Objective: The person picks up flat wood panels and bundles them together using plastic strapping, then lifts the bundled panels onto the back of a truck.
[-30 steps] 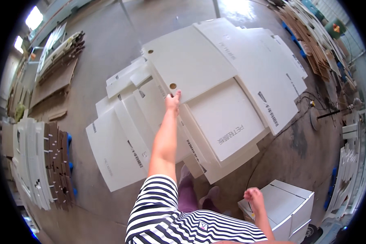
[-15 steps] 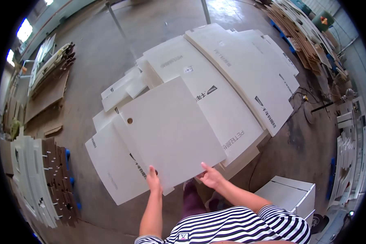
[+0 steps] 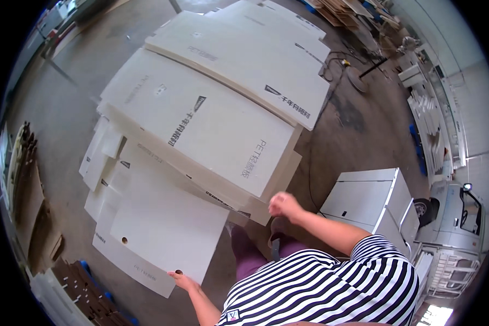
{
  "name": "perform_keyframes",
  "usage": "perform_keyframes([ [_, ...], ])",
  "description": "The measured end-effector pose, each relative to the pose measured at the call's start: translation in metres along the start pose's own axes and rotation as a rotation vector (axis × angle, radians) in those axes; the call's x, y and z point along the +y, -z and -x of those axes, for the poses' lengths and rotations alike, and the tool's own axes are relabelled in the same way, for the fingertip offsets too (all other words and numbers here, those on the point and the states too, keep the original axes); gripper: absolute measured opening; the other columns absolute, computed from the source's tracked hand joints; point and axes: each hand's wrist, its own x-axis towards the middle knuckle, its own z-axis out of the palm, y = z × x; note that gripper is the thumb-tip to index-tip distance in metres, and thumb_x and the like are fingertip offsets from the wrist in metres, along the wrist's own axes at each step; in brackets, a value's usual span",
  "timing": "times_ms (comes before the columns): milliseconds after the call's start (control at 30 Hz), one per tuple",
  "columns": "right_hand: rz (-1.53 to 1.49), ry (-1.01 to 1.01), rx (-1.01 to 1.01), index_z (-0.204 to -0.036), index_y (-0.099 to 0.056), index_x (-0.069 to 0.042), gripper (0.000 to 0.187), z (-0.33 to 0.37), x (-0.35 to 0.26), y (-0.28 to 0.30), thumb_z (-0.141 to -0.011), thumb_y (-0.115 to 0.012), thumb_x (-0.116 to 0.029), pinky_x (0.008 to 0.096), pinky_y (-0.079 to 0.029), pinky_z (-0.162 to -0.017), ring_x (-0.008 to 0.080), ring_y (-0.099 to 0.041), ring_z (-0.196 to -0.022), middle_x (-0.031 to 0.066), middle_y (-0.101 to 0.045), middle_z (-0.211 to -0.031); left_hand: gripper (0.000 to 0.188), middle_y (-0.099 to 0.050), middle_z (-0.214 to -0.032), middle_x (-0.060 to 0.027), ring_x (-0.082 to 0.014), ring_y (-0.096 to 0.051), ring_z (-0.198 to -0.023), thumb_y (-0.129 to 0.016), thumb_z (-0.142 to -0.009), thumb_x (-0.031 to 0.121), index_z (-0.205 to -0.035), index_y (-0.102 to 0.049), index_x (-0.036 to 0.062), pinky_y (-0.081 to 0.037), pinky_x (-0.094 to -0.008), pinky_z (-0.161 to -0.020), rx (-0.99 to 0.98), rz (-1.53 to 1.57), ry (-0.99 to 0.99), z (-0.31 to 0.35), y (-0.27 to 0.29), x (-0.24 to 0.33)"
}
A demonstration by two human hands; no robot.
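Note:
A white panel with two round holes lies on a stack of similar boards at the lower left. My left hand grips its near edge, by the nearer hole. My right hand hovers off the near right corner of the large board stack, its fingers curled and slightly blurred, with nothing seen in them. Beneath the holed panel, a printed white board juts out at the lower left. Large printed white boards are piled just beyond.
A white cabinet stands at my right, with a vehicle behind it. Cables and a round disc lie on the floor at the upper right. More board stacks line the lower left. My legs are beside the pile.
My right hand has let go of the holed panel and drawn away. The panel has shifted left off the large boards, my left hand still at its edge. My view has turned right.

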Motion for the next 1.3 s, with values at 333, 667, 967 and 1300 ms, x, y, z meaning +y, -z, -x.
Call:
perform_keyframes([
  [333,0.130,0.269,0.517,-0.111,-0.044,0.001,0.044,-0.125,-0.105,0.058,-0.082,-0.068,-0.022,0.0337,-0.051,-0.065,0.0182,-0.058,-0.083,0.0106,-0.057,-0.099,0.057,-0.051,-0.127,-0.0194,-0.0303,-0.052,-0.109,-0.040,-0.096,0.040,-0.130,-0.040,-0.0057,-0.040,-0.0381,-0.095,-0.334,-0.676,0.140,-0.126,0.000,-0.018],
  [667,-0.216,0.287,0.276,-0.108,-0.047,-0.001,0.037,-0.126,-0.085,0.063,-0.080,-0.070,-0.010,0.0394,-0.053,-0.067,0.0224,-0.061,-0.083,0.0100,-0.059,-0.099,0.044,-0.060,-0.104,-0.0120,-0.0200,-0.059,-0.093,-0.052,-0.093,0.038,-0.117,-0.048,0.0022,-0.047,-0.0347,-0.081,-1.184,-0.123,0.000,0.145,-0.220,0.100],
  [967,-0.594,0.219,0.095,-0.120,-0.046,0.000,0.041,0.010,0.044,0.076,-0.089,-0.061,-0.023,0.0414,-0.047,-0.088,0.0220,-0.057,-0.103,0.0096,-0.058,-0.112,0.041,-0.055,-0.117,-0.0146,-0.0262,-0.054,-0.108,-0.059,-0.088,0.012,-0.124,-0.043,-0.0012,-0.047,-0.0424,-0.090,-1.258,-0.113,0.383,0.203,-0.197,0.068],
  [1300,-0.185,0.037,1.188,-0.088,-0.061,0.003,0.058,0.142,0.146,0.204,-0.089,-0.046,-0.052,0.0415,-0.046,-0.075,0.0311,-0.062,-0.090,0.0222,-0.063,-0.086,0.041,-0.062,-0.111,-0.0066,-0.0185,-0.059,-0.100,-0.053,-0.093,0.036,-0.120,-0.052,0.0058,-0.047,-0.0315,-0.088,-1.329,-0.067,0.431,0.216,-0.193,0.091],
])
